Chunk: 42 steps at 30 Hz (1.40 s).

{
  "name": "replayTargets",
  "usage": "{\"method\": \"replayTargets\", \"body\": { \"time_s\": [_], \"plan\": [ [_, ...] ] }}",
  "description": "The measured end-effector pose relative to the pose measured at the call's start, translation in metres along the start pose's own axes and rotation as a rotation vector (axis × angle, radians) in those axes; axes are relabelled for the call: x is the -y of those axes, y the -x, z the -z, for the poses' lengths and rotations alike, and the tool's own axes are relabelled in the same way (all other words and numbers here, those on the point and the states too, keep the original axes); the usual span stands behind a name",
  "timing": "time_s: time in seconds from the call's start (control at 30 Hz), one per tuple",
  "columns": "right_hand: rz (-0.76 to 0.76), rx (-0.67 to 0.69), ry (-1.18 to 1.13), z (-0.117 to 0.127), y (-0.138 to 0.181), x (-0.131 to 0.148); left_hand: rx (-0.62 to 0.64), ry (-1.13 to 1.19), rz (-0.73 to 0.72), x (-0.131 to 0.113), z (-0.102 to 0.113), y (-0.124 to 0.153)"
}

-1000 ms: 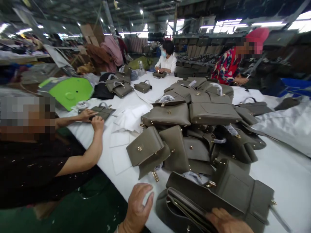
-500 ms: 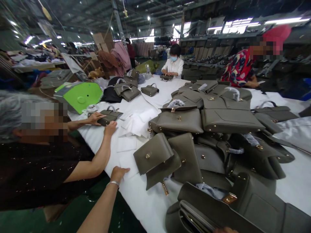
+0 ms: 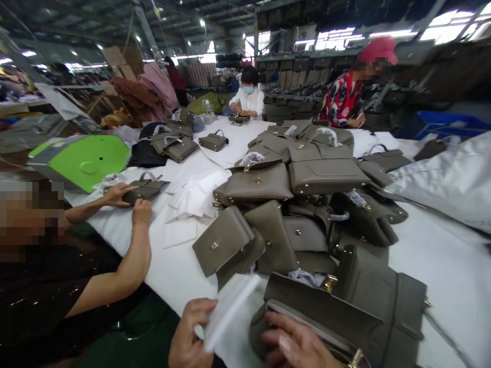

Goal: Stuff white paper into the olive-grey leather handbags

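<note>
A long white desk in a workshop carries a heap of grey handbags. At its near edge our left hand pinches a white sheet, fingers closed on it. Our right hand rests half-curled on the nearest grey handbag, just beside the sheet.

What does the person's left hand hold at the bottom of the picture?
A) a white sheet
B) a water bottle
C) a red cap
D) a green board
A: the left hand grips a white sheet beside the open grey bag.
</note>
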State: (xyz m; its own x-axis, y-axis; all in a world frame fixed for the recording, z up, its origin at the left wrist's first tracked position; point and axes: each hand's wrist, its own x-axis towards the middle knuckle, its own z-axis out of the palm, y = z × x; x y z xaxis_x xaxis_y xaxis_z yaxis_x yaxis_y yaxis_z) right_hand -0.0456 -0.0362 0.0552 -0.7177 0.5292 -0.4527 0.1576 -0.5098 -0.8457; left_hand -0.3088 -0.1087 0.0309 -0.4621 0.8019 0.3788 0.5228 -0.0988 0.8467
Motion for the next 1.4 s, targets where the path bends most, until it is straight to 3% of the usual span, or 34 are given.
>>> {"method": "replayTargets", "body": {
  "time_s": [0.07,0.1,0.13,0.27,0.33,0.43,0.53,0.63,0.8,0.9,1.0,1.13,1.2,1.3,1.4],
  "plan": [
    [0.106,-0.076,-0.078,-0.01,-0.001,-0.002,0.281,0.189,-0.241,-0.023,-0.021,0.013],
    [0.184,-0.167,-0.018,-0.009,0.003,-0.005,0.365,0.266,-0.232,-0.033,-0.031,0.018],
    [0.273,-0.277,0.091,-0.006,0.009,-0.008,0.399,0.316,-0.113,-0.044,-0.04,0.022],
    [0.67,-0.659,0.832,0.023,0.056,-0.012,0.361,0.604,0.738,-0.085,-0.065,0.022],
    [0.846,-0.718,1.222,0.033,0.081,-0.002,0.45,0.782,0.914,-0.103,-0.072,0.018],
    [0.938,-0.609,1.592,0.037,0.108,0.026,0.632,0.925,0.928,-0.12,-0.081,0.021],
    [0.8,-0.408,1.754,0.034,0.121,0.045,0.785,1.004,0.897,-0.126,-0.091,0.04],
    [0.637,-0.273,1.681,0.036,0.124,0.031,0.876,0.999,0.889,-0.121,-0.101,0.06],
    [0.514,-0.255,1.386,0.045,0.125,-0.02,1.044,1.009,0.935,-0.117,-0.112,0.073],
    [0.522,-0.226,1.199,0.048,0.137,-0.025,1.071,1.029,0.935,-0.122,-0.112,0.071],
    [0.503,-0.336,1.154,0.053,0.154,-0.014,1.03,0.829,0.75,-0.118,-0.108,0.062],
    [0.502,-0.651,1.238,0.077,0.157,0.001,0.724,0.085,0.017,-0.093,-0.109,0.045],
    [0.539,-0.712,1.291,0.089,0.146,0.008,0.704,-0.227,-0.263,-0.081,-0.114,0.039],
    [0.569,-0.717,1.364,0.093,0.122,0.018,0.835,-0.532,-0.391,-0.071,-0.121,0.038],
    [0.588,-0.723,1.312,0.085,0.102,0.024,0.854,-0.585,-0.438,-0.064,-0.121,0.046]
  ]
}}
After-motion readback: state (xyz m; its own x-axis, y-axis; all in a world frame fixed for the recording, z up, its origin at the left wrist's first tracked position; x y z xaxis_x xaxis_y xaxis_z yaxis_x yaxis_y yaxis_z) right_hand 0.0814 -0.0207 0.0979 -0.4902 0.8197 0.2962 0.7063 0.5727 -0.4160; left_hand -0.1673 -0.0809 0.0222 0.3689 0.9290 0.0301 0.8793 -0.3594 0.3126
